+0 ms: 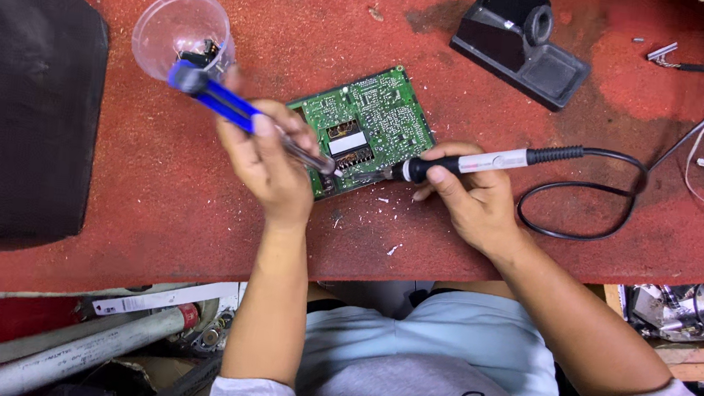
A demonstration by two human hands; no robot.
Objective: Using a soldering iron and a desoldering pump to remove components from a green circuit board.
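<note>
Looking down from my head, I take the green circuit board (364,129) as my landmark; it lies flat on the worn red bench top (199,202), turned at a slant.

My left hand (269,158) sits at the board's near-left corner, fingers wrapped tight around a blue-handled desoldering pump (232,109). Its blue end points up and away from the board to the left, and its clear barrel runs down to a tip at the board's near edge.

My right hand (472,202) rests just to the right of the board, closed in a pen-like grip on a soldering iron (465,162) with a black grip and a pale collar. The iron lies nearly level, and its tip meets the board's near edge close beside the pump's tip. Its black cord (590,193) loops away to the right of the board.

Up and to the left of the board stands a clear plastic cup (181,32) with small dark parts inside, touching the pump's blue end in this view. Beyond the board, to its upper right, sits a black iron stand (522,47). Far left of the board lies a large black slab (22,93). Pale flecks of debris lie scattered on the bench just nearer me than the board.
</note>
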